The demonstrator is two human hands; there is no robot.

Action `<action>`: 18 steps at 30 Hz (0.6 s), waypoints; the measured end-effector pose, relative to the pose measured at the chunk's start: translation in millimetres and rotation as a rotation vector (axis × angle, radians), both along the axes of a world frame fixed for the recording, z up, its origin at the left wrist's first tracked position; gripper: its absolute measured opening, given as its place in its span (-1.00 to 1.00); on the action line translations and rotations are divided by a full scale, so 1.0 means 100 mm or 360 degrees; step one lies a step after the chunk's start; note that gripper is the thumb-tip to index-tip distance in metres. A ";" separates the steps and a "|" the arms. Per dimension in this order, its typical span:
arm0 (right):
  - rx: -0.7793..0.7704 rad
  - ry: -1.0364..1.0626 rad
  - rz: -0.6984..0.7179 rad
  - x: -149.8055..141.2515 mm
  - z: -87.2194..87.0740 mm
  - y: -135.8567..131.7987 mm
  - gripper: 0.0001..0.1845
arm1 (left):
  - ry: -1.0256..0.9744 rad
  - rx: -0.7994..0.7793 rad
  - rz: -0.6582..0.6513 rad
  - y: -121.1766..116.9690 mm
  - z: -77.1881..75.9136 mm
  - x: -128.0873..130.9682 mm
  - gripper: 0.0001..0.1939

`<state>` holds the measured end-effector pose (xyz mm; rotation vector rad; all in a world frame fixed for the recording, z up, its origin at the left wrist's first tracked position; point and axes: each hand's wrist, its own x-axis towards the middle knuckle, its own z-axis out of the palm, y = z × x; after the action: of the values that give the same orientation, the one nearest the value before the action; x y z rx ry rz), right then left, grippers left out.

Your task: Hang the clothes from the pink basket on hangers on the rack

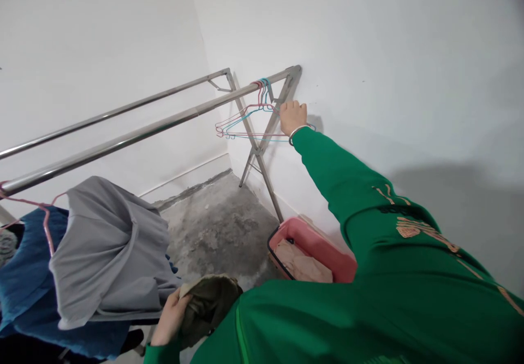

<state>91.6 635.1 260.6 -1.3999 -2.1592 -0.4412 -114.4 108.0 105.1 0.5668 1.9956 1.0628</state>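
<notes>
My right hand (293,117) reaches to the far end of the drying rack, its fingers curled over the right shoulder of the wire clothes hangers (245,133). These pink and blue hangers hang by their hooks from the front rail. Low in the view, my left hand (170,315) grips the edge of an olive-green garment (210,304), which is bunched close to my body. Just left of that hand a grey garment (106,244) hangs on the rack, beside a blue garment (30,276) and a pink hanger (47,225).
The metal drying rack (164,124) has two long rails and crossed legs near the wall corner. On the grey concrete floor (221,227) stands a pink basket (315,241) with pale cloth (303,263) inside. A white wall (388,69) rises close on the right.
</notes>
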 end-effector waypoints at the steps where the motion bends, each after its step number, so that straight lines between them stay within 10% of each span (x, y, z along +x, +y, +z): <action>1: 0.0006 -0.0004 0.0001 0.01 0.01 0.02 -0.62 | 0.0004 0.0007 0.0007 -0.01 0.01 -0.02 -0.59; 18: -0.0062 0.0336 0.0229 0.00 0.10 0.05 -0.59 | 0.0421 0.0291 0.0412 0.05 -0.03 -0.04 -0.66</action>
<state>91.4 639.9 270.2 -1.2409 -2.0869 -0.1892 -118.0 112.9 102.5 0.5801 2.2610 1.3994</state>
